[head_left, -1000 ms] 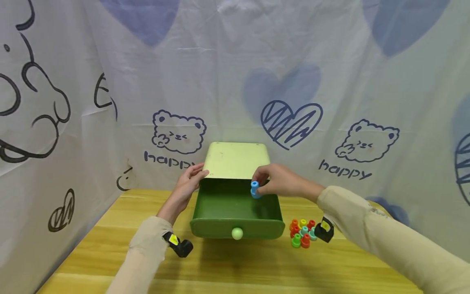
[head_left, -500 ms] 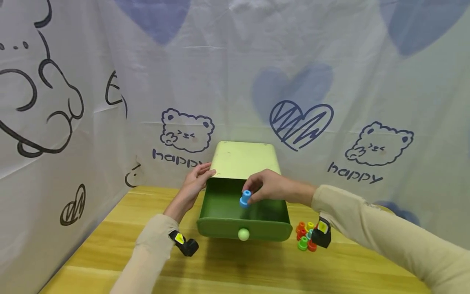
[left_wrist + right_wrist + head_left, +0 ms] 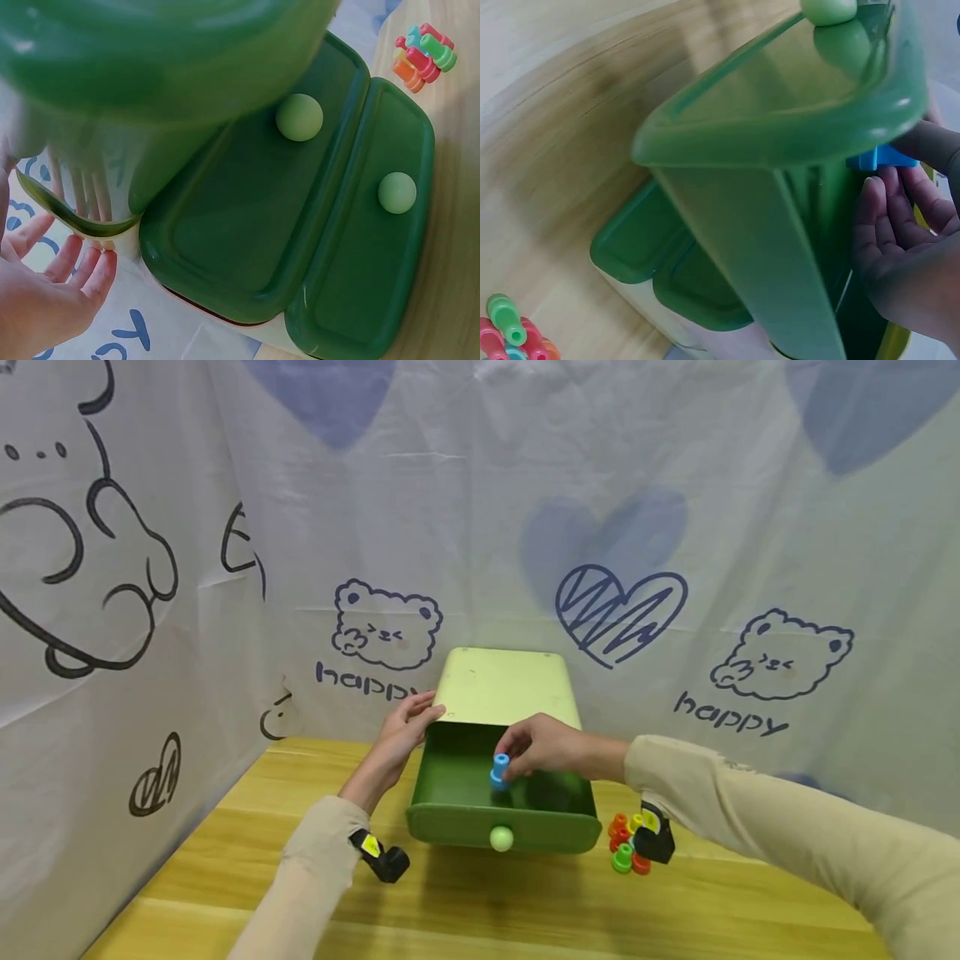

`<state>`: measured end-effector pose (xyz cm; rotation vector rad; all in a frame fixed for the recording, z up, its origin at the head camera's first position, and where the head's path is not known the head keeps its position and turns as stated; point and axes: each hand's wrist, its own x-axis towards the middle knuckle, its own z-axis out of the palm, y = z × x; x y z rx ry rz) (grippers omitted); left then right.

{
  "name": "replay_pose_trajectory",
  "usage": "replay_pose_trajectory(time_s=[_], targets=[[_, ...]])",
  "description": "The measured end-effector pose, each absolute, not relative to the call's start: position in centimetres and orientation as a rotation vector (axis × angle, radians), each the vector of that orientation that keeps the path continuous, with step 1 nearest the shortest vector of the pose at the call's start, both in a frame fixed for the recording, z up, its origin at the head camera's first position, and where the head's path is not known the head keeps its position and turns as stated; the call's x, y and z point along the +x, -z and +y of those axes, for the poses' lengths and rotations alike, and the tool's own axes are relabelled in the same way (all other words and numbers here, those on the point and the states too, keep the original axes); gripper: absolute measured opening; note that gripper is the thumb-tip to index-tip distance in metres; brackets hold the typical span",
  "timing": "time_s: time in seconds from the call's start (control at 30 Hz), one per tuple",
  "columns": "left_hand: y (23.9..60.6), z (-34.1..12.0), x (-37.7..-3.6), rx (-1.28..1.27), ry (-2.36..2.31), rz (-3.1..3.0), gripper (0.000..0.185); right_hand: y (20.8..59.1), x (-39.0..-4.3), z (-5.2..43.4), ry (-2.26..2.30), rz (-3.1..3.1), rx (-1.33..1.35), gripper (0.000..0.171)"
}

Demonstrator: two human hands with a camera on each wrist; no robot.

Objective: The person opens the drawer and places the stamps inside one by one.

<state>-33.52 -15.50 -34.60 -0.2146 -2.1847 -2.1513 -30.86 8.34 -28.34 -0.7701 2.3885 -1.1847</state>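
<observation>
A light green drawer cabinet [image 3: 504, 683] stands on the wooden table [image 3: 480, 910], its dark green top drawer [image 3: 450, 772] pulled out. My right hand [image 3: 534, 748] reaches into that drawer and pinches a blue peg [image 3: 499, 771], held upright just above the drawer floor; the blue peg [image 3: 881, 158] shows past the drawer wall [image 3: 780, 150] by my right hand's fingers [image 3: 877, 225]. My left hand [image 3: 405, 731] rests with straight fingers against the cabinet's left top corner. In the left wrist view my left hand [image 3: 52, 296] lies beside the cabinet, under the open drawer [image 3: 150, 60].
A pile of several coloured pegs [image 3: 626, 847] lies on the table right of the drawer front, whose round knob [image 3: 501, 838] faces me. Two lower drawers [image 3: 247, 225] are closed. A printed cloth backdrop [image 3: 480, 527] walls the table at back and left.
My right hand has carried the blue peg leftward and down, from the drawer's right rear corner into its middle. The left hand stays on the cabinet.
</observation>
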Motion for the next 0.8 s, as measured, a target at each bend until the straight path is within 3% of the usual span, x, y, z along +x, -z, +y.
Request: replay_pose_trajectory(time_s=[0.8], targets=[[34.3,-15.5,-33.4,-0.176,2.143,-2.185,0.060,30.5,-31.3,7.3,1.231,2.487,-0.669,0.019]])
